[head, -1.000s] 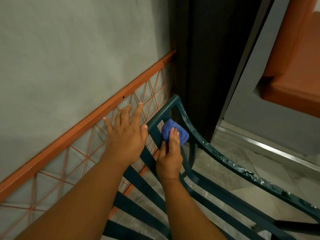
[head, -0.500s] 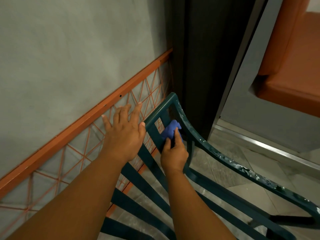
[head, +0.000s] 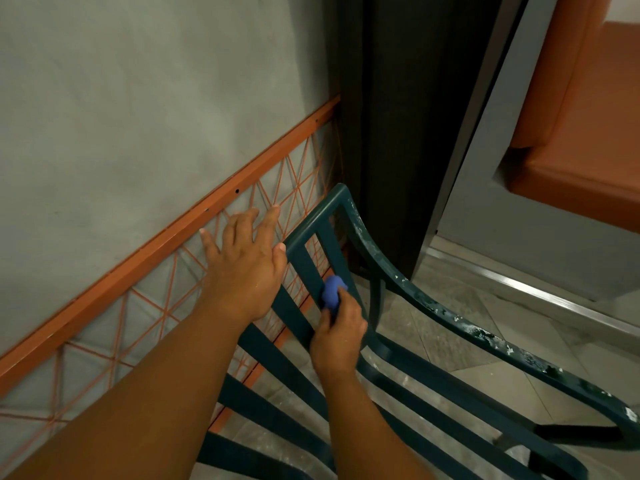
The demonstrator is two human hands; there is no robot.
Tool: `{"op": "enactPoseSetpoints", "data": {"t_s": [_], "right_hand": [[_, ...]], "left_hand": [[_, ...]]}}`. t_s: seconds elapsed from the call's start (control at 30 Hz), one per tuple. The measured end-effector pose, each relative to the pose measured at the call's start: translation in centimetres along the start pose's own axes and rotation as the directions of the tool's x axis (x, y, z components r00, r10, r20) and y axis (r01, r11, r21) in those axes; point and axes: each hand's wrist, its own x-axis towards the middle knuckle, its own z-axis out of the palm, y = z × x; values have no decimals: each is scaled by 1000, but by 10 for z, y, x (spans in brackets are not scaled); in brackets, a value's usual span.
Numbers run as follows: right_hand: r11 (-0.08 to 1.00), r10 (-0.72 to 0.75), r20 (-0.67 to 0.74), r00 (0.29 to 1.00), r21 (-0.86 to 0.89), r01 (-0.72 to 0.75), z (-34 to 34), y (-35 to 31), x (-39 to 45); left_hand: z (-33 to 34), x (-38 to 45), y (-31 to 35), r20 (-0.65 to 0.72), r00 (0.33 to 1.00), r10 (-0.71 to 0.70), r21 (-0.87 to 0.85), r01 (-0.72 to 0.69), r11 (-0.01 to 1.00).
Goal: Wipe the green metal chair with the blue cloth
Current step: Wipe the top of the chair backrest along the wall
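The green metal chair fills the lower right, its slatted back running from bottom left up to a corner near the dark pillar. White flecks mark its curved armrest. My right hand grips the bunched blue cloth and presses it against an upright slat of the backrest. My left hand rests flat with fingers spread on the top rail of the backrest, the thumb against the rail. Most of the cloth is hidden inside my fist.
A grey wall with an orange rail and orange wire lattice stands right behind the chair. A dark pillar is at the chair's corner. An orange upholstered bench is at the upper right. Grey floor tiles lie below.
My right hand has slid the blue cloth down the slat, from near the top corner of the backrest toward me. My left hand has stayed on the top rail.
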Motion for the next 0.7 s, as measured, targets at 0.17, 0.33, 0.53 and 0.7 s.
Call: {"op": "enactPoseSetpoints", "data": {"t_s": [0.17, 0.33, 0.53, 0.7], "right_hand": [[988, 155, 137, 978, -41, -150, -29, 24, 8], [957, -250, -71, 966, 137, 257, -30, -37, 15], [748, -617, -6, 787, -317, 583, -12, -33, 43], [868, -402, 138, 905, -257, 425, -22, -20, 44]], "left_hand": [[0, 1, -1, -2, 1000, 5, 9, -5, 1000], [-1, 1, 1, -5, 1000, -1, -3, 1, 1000], [-2, 0, 1, -7, 1000, -1, 14, 1, 1000], [0, 1, -1, 7, 1000, -6, 6, 6, 1000]]}}
